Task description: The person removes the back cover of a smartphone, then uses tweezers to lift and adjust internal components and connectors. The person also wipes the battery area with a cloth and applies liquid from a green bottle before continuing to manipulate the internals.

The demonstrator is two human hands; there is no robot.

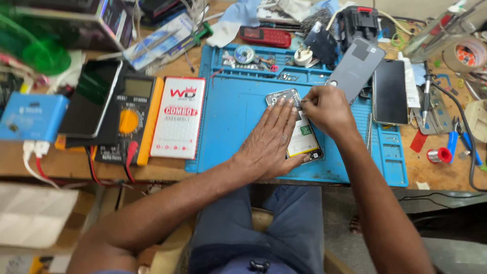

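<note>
while the head camera looks down, the left hand [271, 138] lies flat with its fingers stretched out, pressing on an opened phone [299, 129] that has its back off. the phone rests on a blue work mat [233, 111] on the wooden bench [61, 162], near the middle of the mat. the right hand [327, 109] is curled over the top end of the phone, with its fingertips pinched close together; what they pinch is too small to tell. just past the right hand a grey phone back cover [355, 68] lies tilted, and beside it is a dark phone [389, 91] face up. to the left of the mat sit a white and red flat box [178, 117], a black and yellow meter [129, 119] and another dark phone [94, 99]. a blue box [31, 116] sits at the far left. small tools and blue pliers [464, 142] lie at the right side.
</note>
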